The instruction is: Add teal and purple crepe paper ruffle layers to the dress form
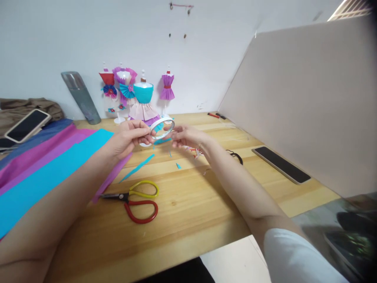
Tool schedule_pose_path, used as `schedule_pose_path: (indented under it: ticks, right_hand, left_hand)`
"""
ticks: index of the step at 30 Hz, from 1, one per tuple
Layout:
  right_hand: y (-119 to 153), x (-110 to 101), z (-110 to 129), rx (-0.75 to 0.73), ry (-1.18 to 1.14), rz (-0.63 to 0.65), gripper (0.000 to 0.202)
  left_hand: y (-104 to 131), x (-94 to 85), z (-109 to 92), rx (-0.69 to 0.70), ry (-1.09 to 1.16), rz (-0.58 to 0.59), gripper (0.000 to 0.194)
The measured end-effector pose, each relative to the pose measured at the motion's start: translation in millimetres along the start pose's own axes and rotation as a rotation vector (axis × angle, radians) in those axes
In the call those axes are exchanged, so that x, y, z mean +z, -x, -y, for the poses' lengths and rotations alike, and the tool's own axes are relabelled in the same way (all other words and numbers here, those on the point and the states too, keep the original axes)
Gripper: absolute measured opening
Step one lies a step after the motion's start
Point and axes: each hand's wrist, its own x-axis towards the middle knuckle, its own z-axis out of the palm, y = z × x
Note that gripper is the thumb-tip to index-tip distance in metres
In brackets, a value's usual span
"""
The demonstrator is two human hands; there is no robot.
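My left hand (129, 137) pinches the left side of a roll of white tape (161, 128), which is held up above the wooden table. My right hand (185, 136) is at the roll's right side, its fingers curled around the edge; whether they grip it is hard to see. Behind the roll stand small dress forms in paper outfits, among them one with a turquoise top (143, 93). Scissors with one yellow and one red handle (141, 211) lie on the table nearer to me. Turquoise paper scraps (137, 168) lie below the hands.
Long strips of turquoise (59, 169) and purple paper cover the left side, beside a phone (28, 125) on cloth. A grey bottle (81, 98) leans against the wall. Another phone (282, 164) lies at the right, near a black loop (235, 156). A purple-dressed form (167, 87) stands at the back.
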Motion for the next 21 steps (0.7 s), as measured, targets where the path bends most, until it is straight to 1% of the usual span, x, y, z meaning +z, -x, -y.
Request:
schedule_pose_path:
  ticks: [1, 2, 3, 5, 6, 7, 8, 9, 10, 11, 12, 13, 14, 15, 16, 17, 18, 19, 21]
  right_hand:
    - [-0.6, 2.1, -2.4, 0.005, -0.040, 0.069, 0.037]
    - [-1.6, 2.6, -4.7, 0.013, -0.053, 0.095, 0.033]
    - [-2.9, 1.2, -6.6, 0.022, -0.031, 0.082, 0.027]
    - [-4.7, -5.9, -8.9, 0.036, 0.070, -0.004, 0.016]
    - [-4.7, -9.6, -9.0, 0.040, 0.131, -0.044, 0.014]
    - [-3.8, -11.6, -8.5, 0.044, 0.187, -0.050, 0.014]
    - [-1.9, -10.5, -7.4, 0.050, 0.236, -0.011, 0.015]
    - [1.1, -5.0, -6.1, 0.062, 0.292, 0.082, 0.017]
    - [5.2, 5.4, -5.0, 0.061, 0.348, 0.234, 0.021]
    - [10.4, 20.7, -4.4, 0.060, 0.405, 0.406, 0.027]
    - [16.6, 39.9, -4.6, 0.041, 0.473, 0.536, 0.032]
    - [23.6, 61.6, -5.8, -0.025, 0.542, 0.601, 0.035]
    - [31.2, 84.1, -7.8, -0.125, 0.647, 0.633, 0.039]
    - [38.8, 105.3, -10.5, -0.231, 0.780, 0.626, 0.047]
    - [45.9, 123.7, -13.3, -0.314, 0.929, 0.597, 0.054]
    - [52.1, 138.0, -15.7, -0.350, 1.053, 0.522, 0.057]
    - [57.1, 147.5, -17.2, -0.356, 1.134, 0.474, 0.054]
    - [60.8, 152.3, -17.1, -0.353, 1.155, 0.482, 0.056]
    - [64.1, 149.6, -11.4, -0.331, 1.096, 0.504, 0.057]
  left_hand:
    - [0.1, -0.9, -2.0, -0.002, -0.002, -0.005, 0.021]
    - [0.2, -1.7, -3.4, -0.003, -0.002, -0.011, 0.022]
    - [0.3, -2.3, -4.3, -0.001, 0.001, -0.020, 0.022]
    - [0.6, -3.1, -5.3, 0.007, 0.004, -0.032, 0.024]
    - [0.8, -3.3, -5.6, 0.011, 0.003, -0.032, 0.024]
    - [1.1, -3.1, -5.9, 0.016, 0.002, -0.033, 0.023]
    - [1.6, -2.8, -6.1, 0.022, 0.003, -0.035, 0.022]
    - [2.1, -2.2, -6.4, 0.026, 0.005, -0.040, 0.020]
    - [2.6, -1.5, -6.6, 0.029, 0.009, -0.046, 0.017]
    - [3.2, -0.7, -6.7, 0.033, 0.015, -0.054, 0.016]
    - [3.8, 0.1, -6.8, 0.032, 0.019, -0.056, 0.014]
    - [4.3, 0.9, -6.9, 0.026, 0.020, -0.051, 0.013]
    - [4.8, 1.6, -6.9, 0.016, 0.017, -0.039, 0.013]
    - [5.2, 2.2, -7.0, 0.007, 0.015, -0.026, 0.013]
    - [5.6, 2.5, -7.3, -0.003, 0.014, -0.013, 0.013]
    - [6.0, 2.7, -7.8, -0.011, 0.014, -0.002, 0.013]
    - [6.3, 2.5, -8.5, -0.016, 0.018, 0.004, 0.014]
    - [6.5, 2.0, -9.6, -0.022, 0.026, 0.009, 0.014]
    - [7.0, -0.3, -12.9, -0.050, 0.045, 0.020, 0.015]
